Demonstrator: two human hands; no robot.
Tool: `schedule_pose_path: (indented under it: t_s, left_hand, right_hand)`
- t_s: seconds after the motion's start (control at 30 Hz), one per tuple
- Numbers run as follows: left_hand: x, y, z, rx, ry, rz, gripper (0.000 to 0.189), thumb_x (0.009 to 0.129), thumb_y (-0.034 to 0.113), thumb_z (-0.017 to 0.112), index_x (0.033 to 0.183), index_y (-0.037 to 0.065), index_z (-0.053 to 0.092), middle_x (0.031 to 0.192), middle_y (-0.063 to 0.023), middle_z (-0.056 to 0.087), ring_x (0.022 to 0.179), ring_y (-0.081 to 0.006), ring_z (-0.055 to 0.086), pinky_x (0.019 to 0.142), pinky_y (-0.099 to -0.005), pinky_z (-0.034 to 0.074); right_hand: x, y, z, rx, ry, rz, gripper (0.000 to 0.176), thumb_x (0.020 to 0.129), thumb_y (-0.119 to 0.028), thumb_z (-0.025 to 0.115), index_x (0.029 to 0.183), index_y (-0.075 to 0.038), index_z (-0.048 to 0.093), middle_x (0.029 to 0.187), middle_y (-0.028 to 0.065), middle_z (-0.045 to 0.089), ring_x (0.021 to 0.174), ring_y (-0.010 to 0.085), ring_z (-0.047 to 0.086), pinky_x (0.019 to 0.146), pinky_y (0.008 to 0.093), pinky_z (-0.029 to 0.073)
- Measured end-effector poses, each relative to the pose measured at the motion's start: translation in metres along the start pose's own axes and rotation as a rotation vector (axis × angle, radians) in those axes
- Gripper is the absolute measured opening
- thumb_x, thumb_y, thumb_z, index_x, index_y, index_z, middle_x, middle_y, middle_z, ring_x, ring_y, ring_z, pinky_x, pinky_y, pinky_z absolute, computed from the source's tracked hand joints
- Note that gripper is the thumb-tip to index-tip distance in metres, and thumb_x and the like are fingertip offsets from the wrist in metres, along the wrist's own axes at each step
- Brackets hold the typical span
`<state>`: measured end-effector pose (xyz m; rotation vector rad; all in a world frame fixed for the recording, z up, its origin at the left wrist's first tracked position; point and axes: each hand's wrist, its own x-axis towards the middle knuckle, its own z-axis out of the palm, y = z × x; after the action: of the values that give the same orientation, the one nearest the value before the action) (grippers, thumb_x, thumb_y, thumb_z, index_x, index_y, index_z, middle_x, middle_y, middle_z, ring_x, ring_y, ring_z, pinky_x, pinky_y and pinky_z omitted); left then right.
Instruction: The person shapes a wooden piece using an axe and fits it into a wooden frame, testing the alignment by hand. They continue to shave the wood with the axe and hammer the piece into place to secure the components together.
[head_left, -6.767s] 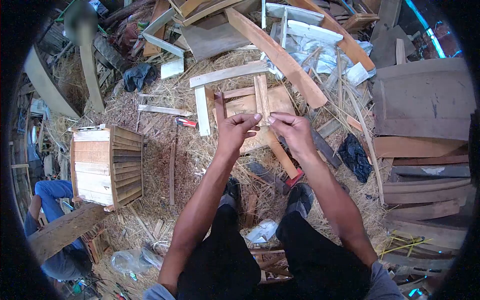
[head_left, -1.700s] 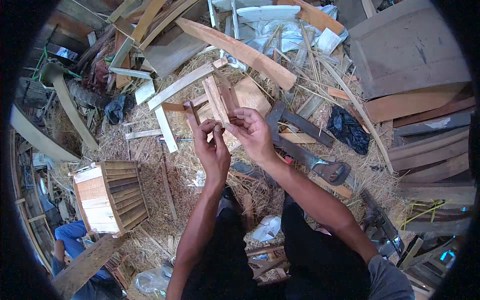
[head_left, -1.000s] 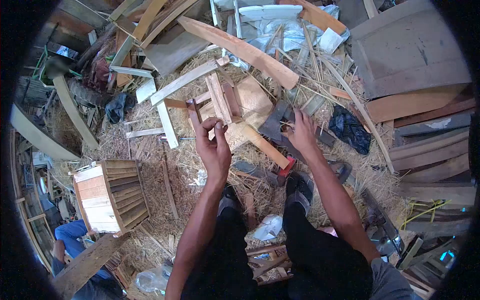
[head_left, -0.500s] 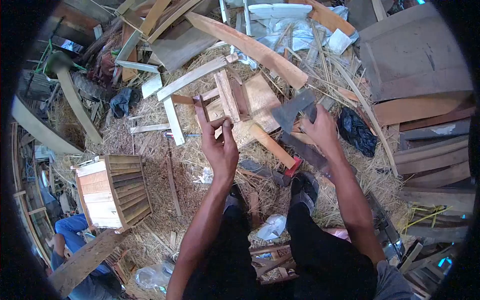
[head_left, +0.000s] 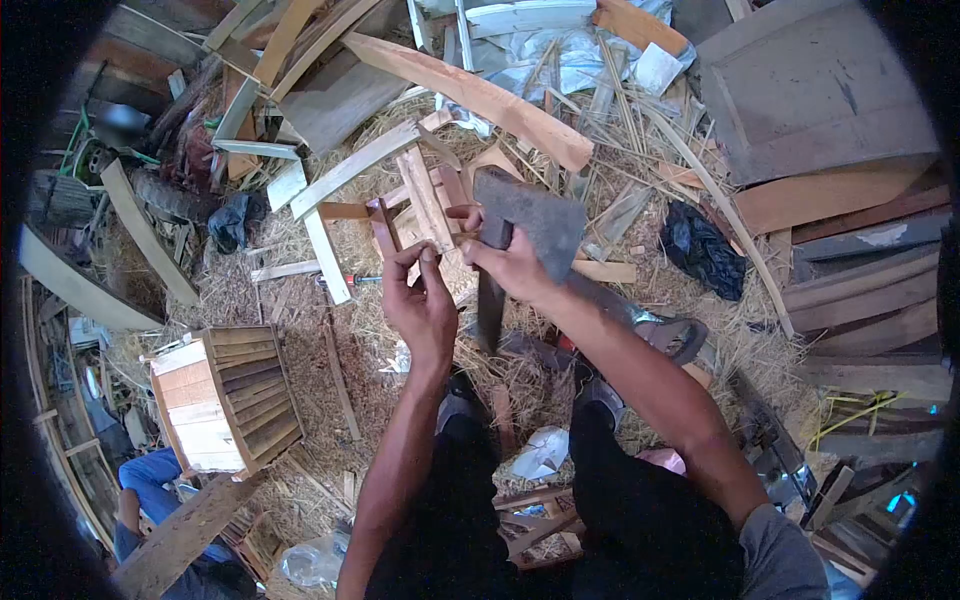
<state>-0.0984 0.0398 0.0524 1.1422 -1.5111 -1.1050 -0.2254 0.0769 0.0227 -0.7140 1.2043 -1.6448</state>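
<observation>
Head view. Landmark: the pale wooden frame (head_left: pixel 350 178), lying on straw and shavings in front of the wearer. Left hand (head_left: pixel 422 310) at its near edge, by the lower end of an upright slat (head_left: pixel 425 200); thumb and forefinger bent in close to each other, cannot tell if the tips meet or pinch something small. Right hand (head_left: pixel 520 268) just right of the frame, fingers wrapped round the dark handle of a broad-headed tool (head_left: pixel 548 220), its flat blade raised beyond the knuckles, handle end hanging toward the feet. Red-handled screwdriver (head_left: pixel 362 280) beside the frame's near left leg. Slatted crate (head_left: pixel 220 400) left of the frame and nearer the wearer. Black plastic bag (head_left: pixel 703 250) well to its right. Long curved plank (head_left: pixel 480 97) just beyond its far side. Saw handle (head_left: pixel 685 341) right and nearer.
</observation>
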Motion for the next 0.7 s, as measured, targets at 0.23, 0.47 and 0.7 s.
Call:
schedule_pose_path:
  t_s: [0.23, 0.47, 0.7]
  left_hand:
    - [-0.001, -0.003, 0.001, 0.025, -0.002, 0.014, 0.010, 0.099, 0.007, 0.060, 0.103, -0.003, 0.060, 0.098, -0.0104, 0.066, 0.088, -0.0130, 0.063, 0.075, -0.0257, 0.053]
    - [-0.002, -0.001, 0.002, -0.025, -0.013, 0.020, 0.010, 0.100, 0.006, 0.059, 0.104, -0.003, 0.060, 0.096, -0.0085, 0.064, 0.087, -0.0123, 0.062, 0.076, -0.0253, 0.053]
    - [0.000, -0.007, 0.001, 0.018, -0.018, 0.025, 0.015, 0.100, 0.010, 0.059, 0.107, -0.004, 0.058, 0.103, -0.0114, 0.062, 0.095, -0.0164, 0.063, 0.085, -0.0321, 0.058]
  right_hand:
    - [0.001, 0.028, 0.007, -0.048, 0.102, -0.107, 0.017, 0.083, -0.003, 0.074, 0.091, -0.004, 0.059, 0.091, 0.0037, 0.064, 0.085, 0.0124, 0.061, 0.076, 0.0317, 0.052]
    - [0.000, 0.042, 0.009, -0.007, 0.131, -0.129, 0.017, 0.084, -0.005, 0.075, 0.088, -0.005, 0.058, 0.087, 0.0025, 0.063, 0.082, 0.0114, 0.060, 0.073, 0.0304, 0.051]
    - [0.001, 0.047, 0.011, -0.057, 0.146, -0.125, 0.012, 0.087, -0.004, 0.071, 0.097, -0.004, 0.063, 0.090, 0.0024, 0.064, 0.083, 0.0120, 0.061, 0.075, 0.0307, 0.052]
